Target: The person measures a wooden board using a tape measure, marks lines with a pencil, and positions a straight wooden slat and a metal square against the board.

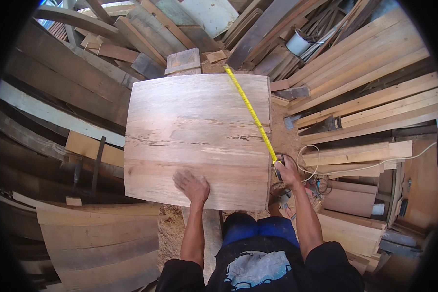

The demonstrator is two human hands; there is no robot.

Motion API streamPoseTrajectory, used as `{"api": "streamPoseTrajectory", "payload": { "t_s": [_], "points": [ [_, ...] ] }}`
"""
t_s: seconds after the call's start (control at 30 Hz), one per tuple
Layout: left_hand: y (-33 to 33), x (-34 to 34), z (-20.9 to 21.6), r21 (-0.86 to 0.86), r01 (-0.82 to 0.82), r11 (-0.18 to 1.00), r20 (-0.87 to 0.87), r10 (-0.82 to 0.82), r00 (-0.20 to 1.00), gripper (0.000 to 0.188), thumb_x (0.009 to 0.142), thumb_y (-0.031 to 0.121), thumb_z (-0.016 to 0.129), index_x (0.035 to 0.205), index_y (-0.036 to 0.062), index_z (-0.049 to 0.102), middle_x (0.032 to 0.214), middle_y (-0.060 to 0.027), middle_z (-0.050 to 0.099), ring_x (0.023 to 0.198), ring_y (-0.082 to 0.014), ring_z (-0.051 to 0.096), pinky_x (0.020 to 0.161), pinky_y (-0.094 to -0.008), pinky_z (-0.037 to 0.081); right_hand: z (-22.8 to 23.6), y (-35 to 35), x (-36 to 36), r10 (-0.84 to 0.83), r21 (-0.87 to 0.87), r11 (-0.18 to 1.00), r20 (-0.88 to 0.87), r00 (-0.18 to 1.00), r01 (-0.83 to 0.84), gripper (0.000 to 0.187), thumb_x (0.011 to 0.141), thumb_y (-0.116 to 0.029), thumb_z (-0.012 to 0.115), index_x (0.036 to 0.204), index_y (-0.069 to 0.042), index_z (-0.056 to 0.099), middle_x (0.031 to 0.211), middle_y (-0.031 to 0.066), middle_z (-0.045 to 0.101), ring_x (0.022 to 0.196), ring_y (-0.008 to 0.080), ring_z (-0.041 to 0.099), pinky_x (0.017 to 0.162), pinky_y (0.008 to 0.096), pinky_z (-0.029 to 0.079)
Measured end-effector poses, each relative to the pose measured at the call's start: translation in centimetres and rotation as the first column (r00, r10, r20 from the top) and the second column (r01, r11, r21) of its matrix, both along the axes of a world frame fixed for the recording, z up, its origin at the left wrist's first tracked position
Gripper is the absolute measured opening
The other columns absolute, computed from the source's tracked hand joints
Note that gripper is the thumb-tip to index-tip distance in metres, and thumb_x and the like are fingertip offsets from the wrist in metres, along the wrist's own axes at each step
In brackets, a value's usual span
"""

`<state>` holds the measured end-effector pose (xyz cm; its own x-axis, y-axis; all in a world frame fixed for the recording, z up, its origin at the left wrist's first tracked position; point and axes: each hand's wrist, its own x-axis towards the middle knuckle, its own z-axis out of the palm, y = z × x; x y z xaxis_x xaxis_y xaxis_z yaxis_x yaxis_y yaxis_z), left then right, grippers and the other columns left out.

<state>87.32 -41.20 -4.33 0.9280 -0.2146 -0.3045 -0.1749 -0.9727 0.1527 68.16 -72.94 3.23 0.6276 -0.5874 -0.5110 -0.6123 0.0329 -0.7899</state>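
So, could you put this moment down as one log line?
left hand: over wooden panel, contact unclear | right hand: gripping tape measure | yellow blade: extended, slanting across panel

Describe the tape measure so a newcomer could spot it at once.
Find the large wooden board in the middle. By its right edge, the right hand grips the tape measure, which stretches slantwise toward the far edge. Its bright yellow stands out against the dull wood.

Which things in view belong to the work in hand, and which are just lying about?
In use:
- wooden panel, beneath the left hand
- yellow tape measure, in the right hand

Apparently lying about:
- stacked boards at upper right
- pale round container
- wide curved sheet at lower left
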Motion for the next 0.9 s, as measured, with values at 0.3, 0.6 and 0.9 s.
{"api": "streamPoseTrajectory", "payload": {
  "t_s": [0.3,0.6,0.9],
  "points": [
    [-7.7,4.8,-0.9,-0.072,-0.110,0.991,0.101,0.117,0.988,0.091,0.092,0.043,0.055,0.161,-0.0034,0.017,0.166,-0.0352,0.008,0.154,-0.0531,0.000,0.121,-0.0669,0.002,-1.7,3.9,-4.5,-0.271,0.336,0.920,0.168,0.948,0.203,0.042,0.099,-0.041,0.058,0.123,-0.006,0.058,0.086,-0.0037,0.057,0.071,0.0038,0.051,0.061,0.0211,0.043],
    [-7.6,4.8,-1.2,-0.016,-0.084,0.996,0.147,0.086,0.985,0.087,0.095,0.042,0.055,0.160,-0.0023,0.018,0.163,-0.0387,0.011,0.153,-0.0537,0.005,0.120,-0.0671,0.005,-0.8,10.7,-4.3,0.115,0.212,0.967,0.132,0.985,-0.141,0.061,0.097,-0.050,0.058,0.125,0.003,0.058,0.109,0.0148,0.066,0.102,0.0229,0.060,0.092,0.0351,0.047],
    [0.0,5.7,-3.9,-0.252,0.204,0.946,0.105,-0.183,0.978,0.073,0.102,0.040,0.052,0.156,-0.0043,0.031,0.162,-0.0330,0.023,0.152,-0.0463,0.019,0.123,-0.0549,0.015,0.4,15.9,-6.2,0.288,0.385,0.864,0.152,0.946,-0.325,0.061,0.097,-0.050,0.059,0.130,0.001,0.056,0.115,0.0208,0.065,0.109,0.0310,0.063,0.096,0.0389,0.047]
  ]
}}
